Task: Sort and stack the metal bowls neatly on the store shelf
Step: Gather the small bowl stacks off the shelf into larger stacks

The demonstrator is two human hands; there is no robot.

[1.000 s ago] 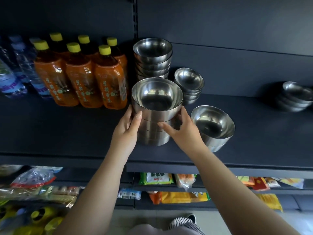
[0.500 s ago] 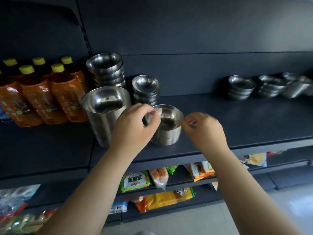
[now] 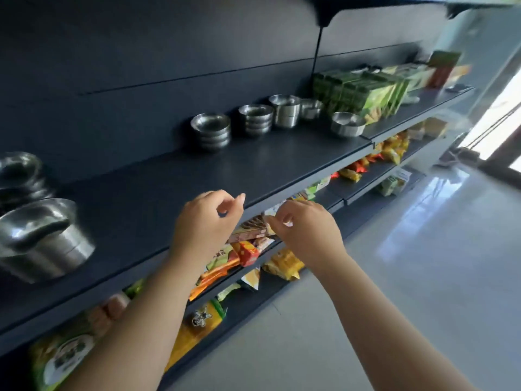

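hands (image 3: pixel 253 224) off bowl stack (image 3: pixel 42 241), view panned rt

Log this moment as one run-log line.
left hand: empty, loosely curled | right hand: empty, loosely curled | bowl stacks: untouched on shelf

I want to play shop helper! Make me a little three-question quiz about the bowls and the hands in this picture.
1. True or false: the left hand holds a bowl.
2. What stands right behind the lone bowl at the far end? A) green boxes B) water bottles C) plates
3. Fill in: the right hand hovers near the shelf's front ____.

Key: 1 false; 2 A; 3 edge.
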